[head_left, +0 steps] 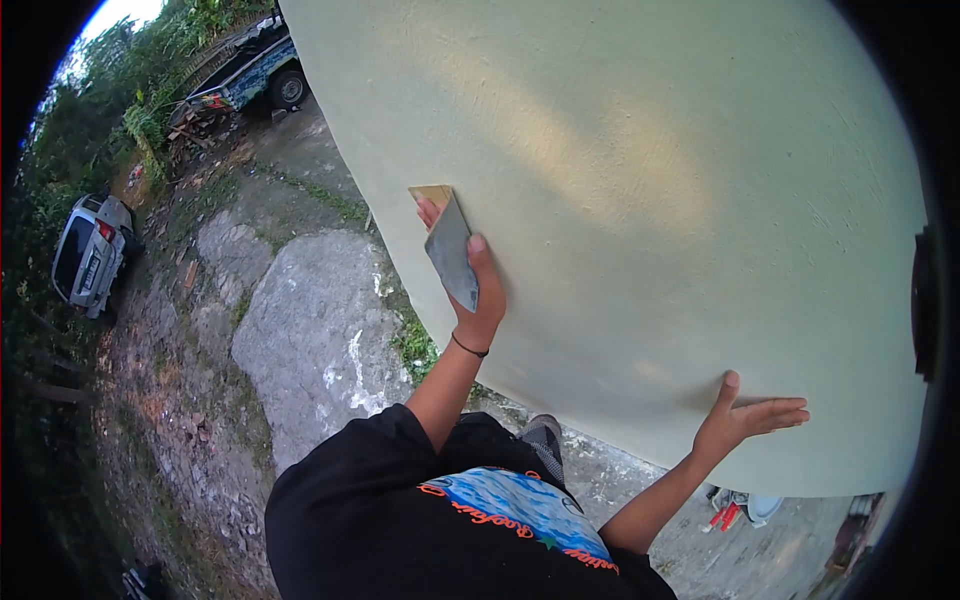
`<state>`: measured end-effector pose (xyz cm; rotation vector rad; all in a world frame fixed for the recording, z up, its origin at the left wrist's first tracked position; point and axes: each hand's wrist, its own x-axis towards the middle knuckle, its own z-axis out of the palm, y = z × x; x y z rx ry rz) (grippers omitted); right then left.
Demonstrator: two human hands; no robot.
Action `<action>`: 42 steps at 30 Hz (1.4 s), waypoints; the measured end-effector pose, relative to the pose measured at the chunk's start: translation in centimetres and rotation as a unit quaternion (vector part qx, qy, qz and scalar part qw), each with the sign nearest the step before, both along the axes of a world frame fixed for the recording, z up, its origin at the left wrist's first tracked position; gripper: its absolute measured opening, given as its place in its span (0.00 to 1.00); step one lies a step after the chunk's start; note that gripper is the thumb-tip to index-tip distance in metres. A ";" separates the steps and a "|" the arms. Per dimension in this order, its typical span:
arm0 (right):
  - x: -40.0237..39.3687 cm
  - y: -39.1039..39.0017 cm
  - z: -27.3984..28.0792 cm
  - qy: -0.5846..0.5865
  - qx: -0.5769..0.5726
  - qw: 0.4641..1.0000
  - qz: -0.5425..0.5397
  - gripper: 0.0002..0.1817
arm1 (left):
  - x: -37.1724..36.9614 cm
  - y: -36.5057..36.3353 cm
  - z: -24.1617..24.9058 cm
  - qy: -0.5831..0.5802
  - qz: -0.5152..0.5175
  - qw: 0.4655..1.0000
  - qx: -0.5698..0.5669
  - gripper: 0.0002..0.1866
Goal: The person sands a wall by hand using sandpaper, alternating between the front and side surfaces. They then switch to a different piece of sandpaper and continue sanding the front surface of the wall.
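In the head view, my left hand (pixel 483 292) holds a folded sheet of sandpaper (pixel 452 252), grey on one face and tan at its top corner. The thumb lies at the sheet's right edge, and the fingertips show beyond its left side. The sheet is close to the left edge of a pale green wall (pixel 640 260); whether it touches cannot be made out. Lower right, my right hand (pixel 745 417) is beside the wall with its thumb up and fingers stretched out, holding nothing.
A silver car (pixel 92 255) and a blue truck bed (pixel 255 75) stand at the left and upper left. Rough concrete ground (pixel 310 310) runs beside the wall. Red items (pixel 725 517) and a whitish dish (pixel 763 510) lie at the wall's foot, lower right.
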<state>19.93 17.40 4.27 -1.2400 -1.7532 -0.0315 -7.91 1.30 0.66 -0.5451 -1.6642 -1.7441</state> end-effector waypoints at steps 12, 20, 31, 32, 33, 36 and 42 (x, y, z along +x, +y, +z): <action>0.0 -0.6 0.0 -0.027 -0.024 0.999 0.016 0.69 | -5.6 -2.5 1.3 -0.208 -0.035 0.973 0.098 0.30; 0.4 0.0 -0.5 -0.033 -0.012 0.999 0.017 0.69 | 0.1 -1.9 -4.3 -0.058 -0.064 0.991 -0.103 0.31; 0.0 -0.4 -0.2 -0.029 -0.025 0.999 0.002 0.68 | 2.9 -0.8 -4.5 -0.090 -0.081 0.992 -0.020 0.32; -0.1 -0.2 -0.3 -0.031 -0.023 0.999 0.003 0.68 | 3.3 -0.8 -4.9 -0.084 -0.112 0.988 -0.068 0.33; -0.1 -0.2 -0.3 -0.028 -0.021 0.999 0.005 0.68 | 2.2 -1.0 -5.3 -0.088 -0.112 0.987 -0.068 0.33; 0.0 -0.3 -0.3 -0.026 -0.022 0.999 0.007 0.68 | -4.6 -2.9 -3.4 -0.193 -0.097 0.971 0.100 0.32; -0.2 -0.4 -0.2 -0.016 -0.022 1.000 0.011 0.68 | -2.1 -1.0 -4.2 -0.230 -0.058 0.969 0.071 0.34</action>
